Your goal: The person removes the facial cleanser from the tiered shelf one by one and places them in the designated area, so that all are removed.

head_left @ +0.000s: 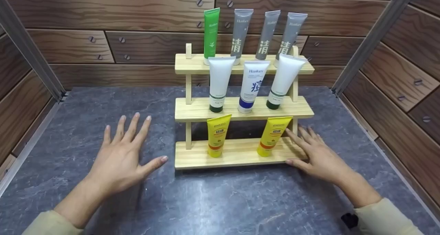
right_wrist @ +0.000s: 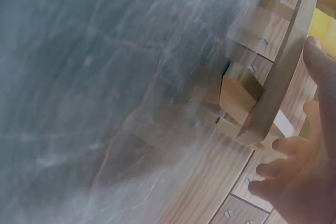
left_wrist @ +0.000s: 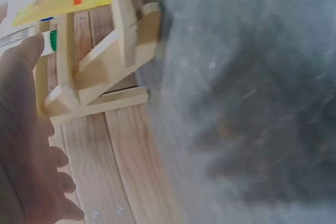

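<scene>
A three-tier wooden display rack point(head_left: 240, 161) stands on the table with upright tubes on its shelves. On the top step are a green tube point(head_left: 211, 32) and three grey tubes point(head_left: 240, 32). The middle step carries two white tubes with dark green caps point(head_left: 219, 80) and a white tube with a blue cap point(head_left: 253, 84). Two yellow tubes point(head_left: 218, 135) stand on the lowest step. My left hand point(head_left: 118, 159), fingers spread, is left of the rack and holds nothing. My right hand point(head_left: 321, 156) is at the rack's right end, fingers extended; whether it touches the wood I cannot tell.
The dark grey marbled table point(head_left: 202, 200) extends around the rack. Wood-patterned panels point(head_left: 151, 47) close off the back and sides, with metal posts point(head_left: 374, 39) at the corners. A small black object point(head_left: 349, 220) shows by the right sleeve.
</scene>
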Demonstrator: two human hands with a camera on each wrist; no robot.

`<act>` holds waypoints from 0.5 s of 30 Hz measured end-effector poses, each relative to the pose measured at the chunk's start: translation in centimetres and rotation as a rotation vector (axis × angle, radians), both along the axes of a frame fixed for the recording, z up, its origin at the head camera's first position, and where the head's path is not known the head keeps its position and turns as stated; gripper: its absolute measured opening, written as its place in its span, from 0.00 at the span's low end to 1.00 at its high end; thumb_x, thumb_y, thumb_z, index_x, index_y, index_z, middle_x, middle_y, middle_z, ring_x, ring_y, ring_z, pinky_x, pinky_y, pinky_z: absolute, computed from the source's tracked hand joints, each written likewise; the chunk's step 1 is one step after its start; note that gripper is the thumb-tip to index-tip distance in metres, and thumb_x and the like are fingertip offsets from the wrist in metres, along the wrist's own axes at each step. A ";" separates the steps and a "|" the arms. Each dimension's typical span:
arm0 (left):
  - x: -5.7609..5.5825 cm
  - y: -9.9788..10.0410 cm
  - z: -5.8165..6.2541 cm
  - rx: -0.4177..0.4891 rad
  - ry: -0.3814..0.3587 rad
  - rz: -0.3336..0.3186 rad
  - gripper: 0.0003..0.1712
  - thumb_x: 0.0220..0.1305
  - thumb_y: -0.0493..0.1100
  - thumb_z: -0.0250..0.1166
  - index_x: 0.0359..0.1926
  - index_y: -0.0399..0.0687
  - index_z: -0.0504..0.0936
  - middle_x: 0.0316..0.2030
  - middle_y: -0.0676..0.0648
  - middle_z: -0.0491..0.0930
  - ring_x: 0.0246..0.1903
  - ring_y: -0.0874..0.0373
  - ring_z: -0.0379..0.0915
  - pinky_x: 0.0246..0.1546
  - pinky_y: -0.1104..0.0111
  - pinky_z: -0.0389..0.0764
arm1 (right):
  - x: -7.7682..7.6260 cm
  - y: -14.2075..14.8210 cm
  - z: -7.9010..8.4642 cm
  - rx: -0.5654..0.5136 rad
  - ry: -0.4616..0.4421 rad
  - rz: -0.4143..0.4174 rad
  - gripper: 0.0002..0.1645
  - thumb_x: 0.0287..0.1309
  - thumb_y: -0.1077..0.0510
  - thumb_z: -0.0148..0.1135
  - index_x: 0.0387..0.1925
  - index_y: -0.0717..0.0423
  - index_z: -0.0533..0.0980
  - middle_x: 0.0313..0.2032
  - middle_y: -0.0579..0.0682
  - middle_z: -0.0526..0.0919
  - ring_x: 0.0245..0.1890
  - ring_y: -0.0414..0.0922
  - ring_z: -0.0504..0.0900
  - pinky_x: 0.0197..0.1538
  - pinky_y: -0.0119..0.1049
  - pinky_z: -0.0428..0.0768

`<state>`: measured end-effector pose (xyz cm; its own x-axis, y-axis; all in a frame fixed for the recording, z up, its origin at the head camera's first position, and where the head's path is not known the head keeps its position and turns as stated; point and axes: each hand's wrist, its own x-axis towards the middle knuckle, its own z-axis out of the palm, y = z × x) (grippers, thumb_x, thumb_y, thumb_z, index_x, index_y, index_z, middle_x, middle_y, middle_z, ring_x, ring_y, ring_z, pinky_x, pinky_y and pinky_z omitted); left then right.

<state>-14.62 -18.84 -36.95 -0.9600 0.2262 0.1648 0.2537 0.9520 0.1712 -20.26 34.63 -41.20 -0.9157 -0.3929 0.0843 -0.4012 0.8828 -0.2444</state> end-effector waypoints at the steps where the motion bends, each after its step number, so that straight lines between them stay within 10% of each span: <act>1: -0.2 0.0 0.5 0.001 0.000 -0.007 0.66 0.65 0.87 0.45 0.87 0.50 0.44 0.84 0.35 0.41 0.80 0.27 0.33 0.73 0.29 0.32 | -0.1 0.0 0.0 -0.003 -0.005 0.003 0.54 0.67 0.28 0.65 0.85 0.35 0.53 0.81 0.71 0.50 0.78 0.76 0.45 0.74 0.74 0.49; 15: -4.1 0.4 8.2 0.100 0.095 -0.114 0.60 0.70 0.81 0.50 0.87 0.56 0.38 0.85 0.41 0.39 0.82 0.36 0.31 0.78 0.37 0.34 | -0.8 0.3 -0.6 -0.056 -0.034 0.020 0.50 0.68 0.30 0.65 0.81 0.48 0.64 0.76 0.75 0.60 0.69 0.77 0.68 0.66 0.74 0.67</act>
